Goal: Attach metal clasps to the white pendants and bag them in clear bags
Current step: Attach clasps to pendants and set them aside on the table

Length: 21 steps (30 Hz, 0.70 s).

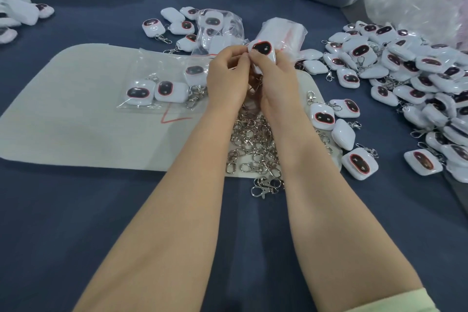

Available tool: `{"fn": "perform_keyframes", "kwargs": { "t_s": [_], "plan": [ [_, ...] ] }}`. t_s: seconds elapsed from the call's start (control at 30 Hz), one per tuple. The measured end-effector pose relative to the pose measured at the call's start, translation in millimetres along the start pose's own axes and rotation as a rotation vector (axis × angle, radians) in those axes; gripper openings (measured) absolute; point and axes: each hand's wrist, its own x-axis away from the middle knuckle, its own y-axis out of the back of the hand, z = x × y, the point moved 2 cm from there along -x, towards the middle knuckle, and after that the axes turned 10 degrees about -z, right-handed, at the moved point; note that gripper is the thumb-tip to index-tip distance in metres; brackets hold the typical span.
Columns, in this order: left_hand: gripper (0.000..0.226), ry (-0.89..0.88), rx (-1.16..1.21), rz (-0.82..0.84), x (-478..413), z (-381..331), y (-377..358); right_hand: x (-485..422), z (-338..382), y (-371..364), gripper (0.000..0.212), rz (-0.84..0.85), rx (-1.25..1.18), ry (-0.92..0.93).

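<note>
Small white rounded-square plastic pendant (262,50) with a dark glossy oval face, pinched above the cream felt mat (76,109) between both hands.

Likely light, rigid and slick-shelled; best gripped by its edges, face clear; left hand (228,76) and right hand (274,76) pressed fingertip to fingertip at its lower corner, probably fitting a clasp, hidden there; loose pile of silvery metal swivel clasps (255,139) just below, hard and tangle-prone; crinkly clear bag (152,88) holding clasped pendants to the left.

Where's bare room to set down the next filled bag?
Left half of the white mat, left of the bagged pendants, is bare, as is the blue cloth nearer you. Crowded: clasp pile between the forearms, pendant heap at right.
</note>
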Motion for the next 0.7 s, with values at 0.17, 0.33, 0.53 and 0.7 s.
{"fn": "perform_keyframes", "kwargs": {
  "t_s": [0.17, 0.33, 0.53, 0.7],
  "plan": [
    [0.017, 0.007, 0.006, 0.004, 0.1, -1.0, 0.2, 0.9, 0.0, -1.2, 0.006, 0.069, -0.085, -0.054],
    [0.016, 0.010, -0.006, 0.008, 0.4, -1.5, 0.2, 0.5, -0.2, -1.9, 0.003, 0.070, -0.047, -0.061],
    [0.013, 0.005, -0.006, 0.017, -0.8, 0.1, -0.2, 0.3, -1.4, -1.3, 0.007, 0.059, -0.053, -0.057],
    [0.013, -0.003, 0.011, 0.025, -0.6, 0.9, -0.1, 1.7, -0.2, -0.8, 0.003, 0.038, -0.047, -0.030]
  ]
}}
